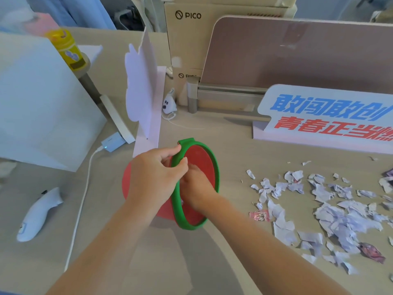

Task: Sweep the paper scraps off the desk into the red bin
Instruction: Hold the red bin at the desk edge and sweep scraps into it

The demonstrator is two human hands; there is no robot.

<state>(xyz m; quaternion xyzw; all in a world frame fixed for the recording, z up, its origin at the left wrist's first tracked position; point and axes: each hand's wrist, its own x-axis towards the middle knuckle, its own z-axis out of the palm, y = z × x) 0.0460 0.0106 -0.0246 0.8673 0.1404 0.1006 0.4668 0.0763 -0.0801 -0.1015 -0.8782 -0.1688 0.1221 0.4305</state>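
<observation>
beige desk (229, 158), office cubicle setting. nearest: both forearms reach in from the bottom edge. left hand (155, 177) is clamped on the green rim (214, 165) of the red bin (197, 184), thumb on the outside of the rim, fingers curled over it. bin is tipped on its side on the desk, mouth facing right toward the scraps. right hand (196, 188) is inside the bin mouth, fingers hidden, can't tell if they're apart or closed.

right of the bin: paper scraps (331, 211) spread loose over the desk, mostly white/lavender, not touching the bin. pink candy wrapper (259, 216) sits between bin and pile, dark pink wrapper (372, 252) at the near edge of the pile.

left: white handheld device (39, 216) lying flat, white cable (80, 207) running to a small blue-white adapter (111, 142).

behind the bin: white cloud-shaped foam board (141, 90) standing upright, small ghost figure (169, 103) beside it. further right, slogan sign (331, 116) with blue and red characters. back: pink desk divider (297, 54), pico cardboard boxes (189, 35), yellow bottle (66, 47) far left.
</observation>
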